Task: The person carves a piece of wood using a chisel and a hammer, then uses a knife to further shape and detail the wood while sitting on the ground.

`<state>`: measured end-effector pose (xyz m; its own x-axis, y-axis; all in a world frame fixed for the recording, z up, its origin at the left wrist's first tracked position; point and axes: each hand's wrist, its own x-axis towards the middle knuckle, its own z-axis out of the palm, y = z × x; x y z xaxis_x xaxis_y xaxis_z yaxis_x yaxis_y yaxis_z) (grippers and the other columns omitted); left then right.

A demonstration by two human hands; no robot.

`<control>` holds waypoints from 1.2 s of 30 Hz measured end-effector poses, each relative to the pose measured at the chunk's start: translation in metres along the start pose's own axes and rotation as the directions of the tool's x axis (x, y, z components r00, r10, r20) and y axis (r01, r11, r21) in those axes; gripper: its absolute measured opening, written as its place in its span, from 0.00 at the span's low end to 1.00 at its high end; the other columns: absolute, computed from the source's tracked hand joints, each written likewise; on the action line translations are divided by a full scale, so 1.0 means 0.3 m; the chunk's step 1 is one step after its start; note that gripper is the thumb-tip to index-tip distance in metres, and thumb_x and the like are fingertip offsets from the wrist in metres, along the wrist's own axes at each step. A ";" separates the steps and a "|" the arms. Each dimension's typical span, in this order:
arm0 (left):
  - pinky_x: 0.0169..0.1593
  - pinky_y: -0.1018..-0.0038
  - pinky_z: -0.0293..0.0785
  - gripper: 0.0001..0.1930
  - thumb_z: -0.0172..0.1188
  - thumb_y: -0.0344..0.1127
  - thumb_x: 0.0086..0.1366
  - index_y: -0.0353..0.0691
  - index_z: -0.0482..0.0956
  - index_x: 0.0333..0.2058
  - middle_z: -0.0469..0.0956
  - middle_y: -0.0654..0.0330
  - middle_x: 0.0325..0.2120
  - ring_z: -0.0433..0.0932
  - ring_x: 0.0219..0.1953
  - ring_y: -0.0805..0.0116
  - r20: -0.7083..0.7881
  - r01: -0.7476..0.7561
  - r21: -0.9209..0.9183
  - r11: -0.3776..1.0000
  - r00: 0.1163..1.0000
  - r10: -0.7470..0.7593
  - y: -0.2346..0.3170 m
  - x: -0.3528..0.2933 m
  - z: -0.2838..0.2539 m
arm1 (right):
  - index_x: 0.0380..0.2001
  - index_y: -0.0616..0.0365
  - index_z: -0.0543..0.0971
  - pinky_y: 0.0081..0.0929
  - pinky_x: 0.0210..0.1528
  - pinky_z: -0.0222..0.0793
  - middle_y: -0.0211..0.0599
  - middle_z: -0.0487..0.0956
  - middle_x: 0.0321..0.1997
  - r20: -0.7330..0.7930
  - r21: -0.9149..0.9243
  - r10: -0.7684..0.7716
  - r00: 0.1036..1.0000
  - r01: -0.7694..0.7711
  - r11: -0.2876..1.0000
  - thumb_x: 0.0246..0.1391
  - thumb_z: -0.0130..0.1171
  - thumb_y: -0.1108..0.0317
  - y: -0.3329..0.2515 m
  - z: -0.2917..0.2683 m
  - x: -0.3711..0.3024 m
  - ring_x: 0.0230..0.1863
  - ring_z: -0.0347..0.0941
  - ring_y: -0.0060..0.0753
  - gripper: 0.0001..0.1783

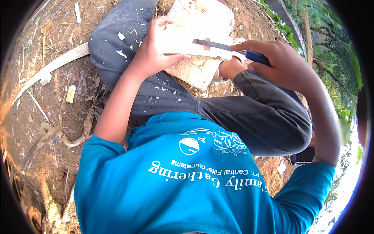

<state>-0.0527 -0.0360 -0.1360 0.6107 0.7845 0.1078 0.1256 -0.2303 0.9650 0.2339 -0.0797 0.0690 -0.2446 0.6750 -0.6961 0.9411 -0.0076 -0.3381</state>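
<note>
While the right hand [286,64] wraps its fingers round the knife [214,44] and the left hand [156,47], half-curled, holds pale wood [194,50], a leftward slip could cut left fingers.

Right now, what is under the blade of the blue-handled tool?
The blade of the blue-handled tool lies across a pale, glare-washed piece, visible on both sides. The strip directly beneath is covered by the blade, so contact there cannot be confirmed.

Brown soil [251,23] — dry roots [41,143] at left; green foliage [353,68] at upper right.
</note>
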 end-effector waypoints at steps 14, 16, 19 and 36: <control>0.61 0.58 0.72 0.38 0.75 0.40 0.60 0.32 0.62 0.61 0.74 0.42 0.52 0.75 0.58 0.50 -0.121 -0.018 0.342 0.940 0.991 0.062 0.154 -0.131 0.113 | 0.54 0.57 0.81 0.30 0.53 0.79 0.40 0.85 0.48 -0.446 0.208 -0.012 0.895 0.117 0.971 0.59 0.65 0.74 -0.001 0.020 -0.258 0.49 0.83 0.34 0.19; 0.61 0.61 0.71 0.30 0.68 0.41 0.67 0.31 0.68 0.60 0.77 0.46 0.53 0.77 0.57 0.53 -0.064 -0.044 0.378 0.925 0.995 0.074 0.179 -0.116 0.071 | 0.56 0.59 0.78 0.28 0.48 0.81 0.40 0.86 0.47 -0.639 0.112 -0.114 0.761 0.239 0.964 0.63 0.65 0.70 0.045 0.049 -0.256 0.44 0.85 0.30 0.19; 0.55 0.62 0.76 0.20 0.62 0.41 0.72 0.33 0.77 0.55 0.82 0.48 0.47 0.82 0.52 0.57 -0.162 0.067 0.174 0.983 0.986 -0.038 0.110 -0.113 -0.001 | 0.51 0.63 0.76 0.28 0.46 0.76 0.39 0.87 0.41 -0.689 0.264 0.077 0.720 0.151 0.952 0.58 0.69 0.68 -0.088 0.015 -0.265 0.41 0.82 0.26 0.21; 0.44 0.62 0.79 0.17 0.70 0.45 0.62 0.42 0.85 0.45 0.83 0.54 0.33 0.83 0.38 0.54 0.267 -0.052 0.683 0.728 0.946 -0.183 0.283 0.127 0.015 | 0.51 0.63 0.78 0.35 0.49 0.78 0.47 0.87 0.43 -0.622 0.252 -0.090 0.778 0.308 0.917 0.60 0.66 0.65 -0.027 -0.002 -0.284 0.46 0.85 0.41 0.19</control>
<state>-0.0150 -0.0283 -0.0511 0.7638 0.6304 -0.1388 0.5939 -0.6021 0.5336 0.2473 -0.1366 0.1313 -0.1297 0.9846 -0.1172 0.7292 0.0146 -0.6841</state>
